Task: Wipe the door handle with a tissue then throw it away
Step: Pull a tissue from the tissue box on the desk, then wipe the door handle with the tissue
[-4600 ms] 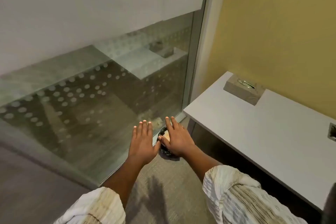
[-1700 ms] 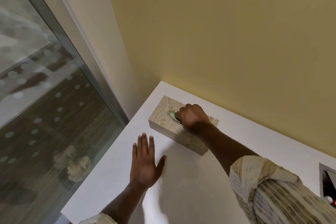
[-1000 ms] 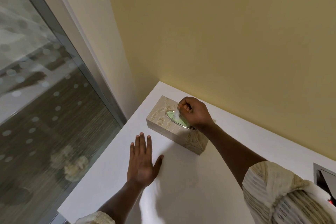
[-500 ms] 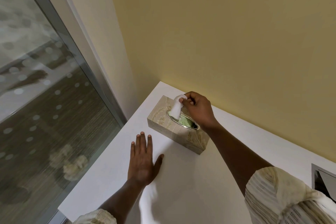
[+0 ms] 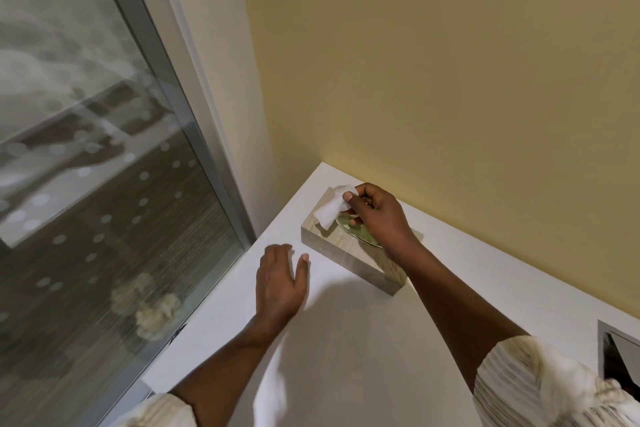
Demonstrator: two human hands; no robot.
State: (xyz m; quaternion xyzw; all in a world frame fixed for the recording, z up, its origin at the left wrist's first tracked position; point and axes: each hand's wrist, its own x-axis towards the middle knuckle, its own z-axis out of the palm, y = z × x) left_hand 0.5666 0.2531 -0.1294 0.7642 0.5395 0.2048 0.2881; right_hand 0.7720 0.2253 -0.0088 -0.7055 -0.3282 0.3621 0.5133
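White desk set against yellow wall. Glass panel with pale dots, framed in grey metal, seen at left. Metal-edged opening sunk in desk at right.

White countertop in a corner, bearing one tissue box
The countertop runs along the yellow wall, its left edge beside the glass panel; the beige rectangular tissue box stands flat near the far corner, set at an angle to the wall; a metal-rimmed rectangular recess is set into the surface at the right edge of view.
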